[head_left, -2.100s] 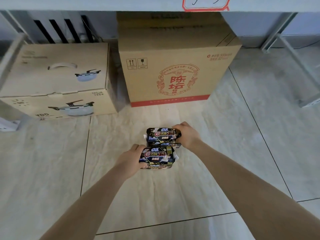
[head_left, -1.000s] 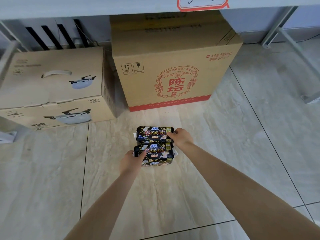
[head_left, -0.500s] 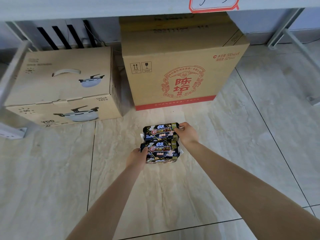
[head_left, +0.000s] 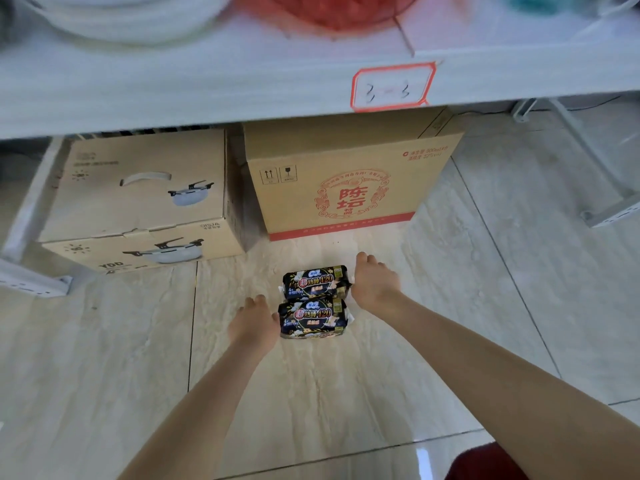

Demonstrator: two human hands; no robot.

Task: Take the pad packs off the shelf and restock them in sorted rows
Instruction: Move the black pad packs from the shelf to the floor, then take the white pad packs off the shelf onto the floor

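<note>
Two black pad packs with gold and red print lie one behind the other over the tiled floor. My left hand (head_left: 252,320) grips the left end of the near pad pack (head_left: 313,318), thumb against its edge. The right end of the far pad pack (head_left: 316,282) is held by my right hand (head_left: 374,282), fingers curled over it. The two packs touch along their long sides. I cannot tell whether they rest on the floor or hang just above it. Above, the white shelf edge (head_left: 207,95) carries a red-bordered label (head_left: 393,86).
Under the shelf stand a cardboard pot box (head_left: 138,202) at the left and a taller carton with red print (head_left: 346,181) behind the packs. Blurred white and red items sit on the shelf. White shelf feet lie at far left (head_left: 34,282) and far right (head_left: 609,213).
My view has tilted up, bringing the shelf edge and its label into sight. Both hands stay on the two packs in about the same spot on the floor tile.
</note>
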